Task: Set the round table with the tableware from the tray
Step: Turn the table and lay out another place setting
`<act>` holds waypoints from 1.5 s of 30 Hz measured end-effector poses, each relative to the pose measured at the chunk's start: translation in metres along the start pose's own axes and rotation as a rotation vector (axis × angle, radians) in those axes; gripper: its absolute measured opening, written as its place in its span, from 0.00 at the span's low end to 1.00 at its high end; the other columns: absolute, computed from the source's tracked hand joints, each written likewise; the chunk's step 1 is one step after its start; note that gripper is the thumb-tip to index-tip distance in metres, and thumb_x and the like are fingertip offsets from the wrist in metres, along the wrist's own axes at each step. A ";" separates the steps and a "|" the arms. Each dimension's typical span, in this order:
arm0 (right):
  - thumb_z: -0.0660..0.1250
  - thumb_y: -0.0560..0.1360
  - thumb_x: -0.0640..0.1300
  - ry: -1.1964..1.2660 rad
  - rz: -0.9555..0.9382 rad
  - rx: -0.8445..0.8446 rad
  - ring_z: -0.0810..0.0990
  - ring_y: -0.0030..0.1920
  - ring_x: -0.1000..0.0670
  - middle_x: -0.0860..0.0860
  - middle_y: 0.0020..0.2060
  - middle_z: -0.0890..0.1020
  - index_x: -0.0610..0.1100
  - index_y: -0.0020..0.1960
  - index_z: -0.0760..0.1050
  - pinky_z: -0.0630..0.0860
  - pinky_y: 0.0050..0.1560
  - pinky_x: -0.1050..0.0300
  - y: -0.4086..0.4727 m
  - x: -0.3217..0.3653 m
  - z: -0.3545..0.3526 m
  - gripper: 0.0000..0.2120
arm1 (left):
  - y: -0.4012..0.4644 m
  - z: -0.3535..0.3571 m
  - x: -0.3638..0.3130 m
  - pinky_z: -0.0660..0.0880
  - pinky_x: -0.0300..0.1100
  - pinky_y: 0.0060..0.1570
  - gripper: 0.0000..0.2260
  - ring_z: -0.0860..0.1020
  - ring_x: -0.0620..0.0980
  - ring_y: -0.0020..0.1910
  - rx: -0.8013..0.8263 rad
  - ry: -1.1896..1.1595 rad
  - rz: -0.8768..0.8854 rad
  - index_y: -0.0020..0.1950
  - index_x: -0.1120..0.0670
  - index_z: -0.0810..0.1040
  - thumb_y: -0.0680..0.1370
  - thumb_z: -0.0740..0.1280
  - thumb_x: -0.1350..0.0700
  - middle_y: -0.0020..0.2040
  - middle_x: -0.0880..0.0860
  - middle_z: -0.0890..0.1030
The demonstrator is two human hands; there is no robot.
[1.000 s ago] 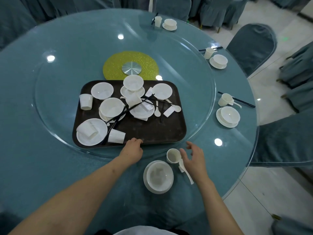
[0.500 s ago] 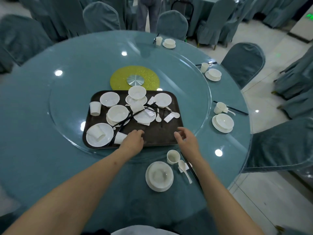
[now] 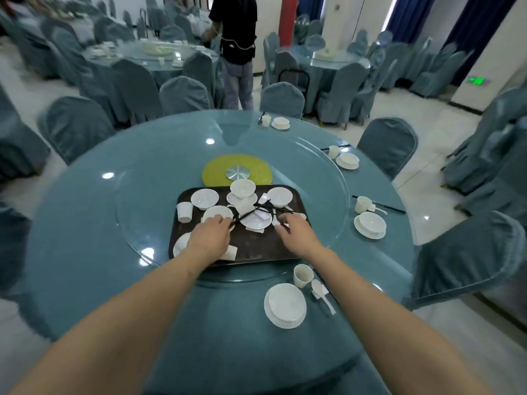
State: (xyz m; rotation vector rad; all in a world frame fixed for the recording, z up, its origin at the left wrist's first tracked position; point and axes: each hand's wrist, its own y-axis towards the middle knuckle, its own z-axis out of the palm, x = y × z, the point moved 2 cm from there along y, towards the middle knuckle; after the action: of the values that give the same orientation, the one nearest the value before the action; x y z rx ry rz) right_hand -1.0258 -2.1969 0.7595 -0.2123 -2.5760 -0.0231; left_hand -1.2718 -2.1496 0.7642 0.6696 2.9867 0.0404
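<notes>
Over the tray (image 3: 256, 252) on the glass turntable (image 3: 328, 223), both hands reached among loose tableware. Left hand (image 3: 209, 238) pinched the black chopsticks (image 3: 251, 213), probably for the next setting; right hand (image 3: 296, 232) hovered, fingers loosely spread, near a spoon (image 3: 276, 222).

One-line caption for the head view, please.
Both hands, left and right, reach over the tray of white tableware.

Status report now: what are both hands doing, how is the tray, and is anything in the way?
Left hand over tray, fingers at black chopsticks; grip unclear. Right hand open above tray. Chopsticks lie tangled across plates.
</notes>
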 end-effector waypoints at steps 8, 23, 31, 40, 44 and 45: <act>0.62 0.80 0.51 -0.272 -0.022 -0.214 0.74 0.63 0.40 0.45 0.63 0.76 0.44 0.67 0.73 0.74 0.61 0.44 -0.080 0.067 -0.029 0.19 | -0.068 -0.070 0.011 0.72 0.51 0.52 0.17 0.74 0.56 0.58 -0.152 0.086 0.088 0.69 0.52 0.70 0.80 0.59 0.54 0.62 0.53 0.75; 0.58 0.81 0.53 -0.367 0.017 -0.427 0.46 0.82 0.41 0.46 0.83 0.47 0.52 0.82 0.52 0.56 0.78 0.39 -0.258 0.132 -0.078 0.32 | -0.218 -0.139 -0.033 0.45 0.67 0.74 0.27 0.48 0.58 0.79 -0.367 0.115 0.119 0.80 0.44 0.51 0.82 0.46 0.40 0.82 0.50 0.49; 0.47 0.82 0.65 -0.405 0.001 -0.407 0.36 0.81 0.44 0.48 0.82 0.37 0.60 0.82 0.42 0.42 0.80 0.38 -0.327 0.127 -0.095 0.31 | -0.276 -0.152 -0.061 0.43 0.64 0.75 0.28 0.39 0.57 0.80 -0.315 0.079 0.052 0.80 0.40 0.41 0.81 0.40 0.35 0.81 0.49 0.39; 0.47 0.83 0.64 -0.374 -0.074 -0.339 0.35 0.81 0.44 0.49 0.81 0.35 0.60 0.82 0.43 0.43 0.80 0.39 -0.382 0.138 -0.085 0.30 | -0.364 -0.158 -0.067 0.42 0.65 0.74 0.28 0.43 0.58 0.80 -0.280 0.088 -0.061 0.80 0.40 0.42 0.80 0.40 0.35 0.81 0.50 0.41; 0.46 0.83 0.64 -0.341 -0.157 -0.302 0.37 0.82 0.44 0.48 0.82 0.37 0.60 0.82 0.44 0.44 0.80 0.39 -0.388 0.171 -0.063 0.30 | -0.406 -0.162 -0.030 0.41 0.65 0.74 0.28 0.42 0.58 0.80 -0.288 0.094 -0.143 0.80 0.41 0.41 0.81 0.40 0.36 0.81 0.50 0.39; 0.46 0.82 0.64 -0.335 -0.176 -0.295 0.38 0.82 0.44 0.47 0.82 0.37 0.60 0.82 0.44 0.45 0.80 0.39 -0.388 0.180 -0.057 0.30 | -0.415 -0.164 -0.019 0.42 0.65 0.75 0.28 0.41 0.58 0.80 -0.289 0.099 -0.167 0.80 0.41 0.40 0.81 0.39 0.35 0.81 0.50 0.39</act>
State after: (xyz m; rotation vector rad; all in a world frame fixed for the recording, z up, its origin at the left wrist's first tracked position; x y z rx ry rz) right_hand -1.2072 -2.5574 0.9138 -0.1034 -2.9099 -0.4716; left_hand -1.4454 -2.5341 0.9111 0.3953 3.0273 0.4961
